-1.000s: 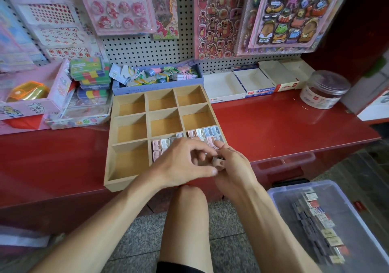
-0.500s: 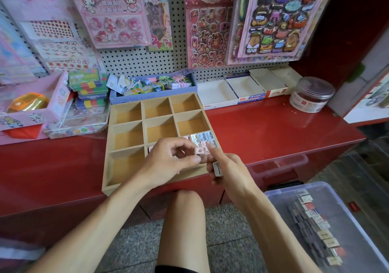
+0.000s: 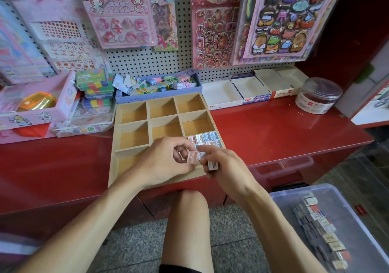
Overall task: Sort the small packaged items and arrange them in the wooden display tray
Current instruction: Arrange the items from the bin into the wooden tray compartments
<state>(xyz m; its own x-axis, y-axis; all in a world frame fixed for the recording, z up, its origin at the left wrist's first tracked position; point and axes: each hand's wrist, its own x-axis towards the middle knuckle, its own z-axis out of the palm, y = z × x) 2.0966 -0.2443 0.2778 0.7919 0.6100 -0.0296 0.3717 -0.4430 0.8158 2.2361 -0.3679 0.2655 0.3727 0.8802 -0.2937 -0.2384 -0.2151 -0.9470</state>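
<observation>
in the head view, a wooden display tray (image 3: 134,125) with nine compartments is sitting on a red counter (image 3: 273,133), its near edge hanging toward the person. the two hands are meeting close together over the tray's near-right area, at about 5 o'clock from the tray's centre. the left hand (image 3: 166,163) is pinching a small pink packaged item (image 3: 192,157) between thumb and curled fingers. the right hand (image 3: 227,167) is curling around a small stack of packaged items (image 3: 212,164), whose white edge is showing below its fingers, while its index finger is reaching toward the pink item. a row of pastel packaged items (image 3: 203,137) is lying flat in the near-right compartment, just beyond the fingertips; the other visible compartments are showing bare wood. a clear plastic bin (image 3: 280,197) holding more small packs is standing on the floor at 4 o'clock from the hands. at 2 o'clock a round clear jar (image 3: 317,95) is resting on the counter. sticker sheets (image 3: 214,26) are hanging on the pegboard at 12 o'clock.
</observation>
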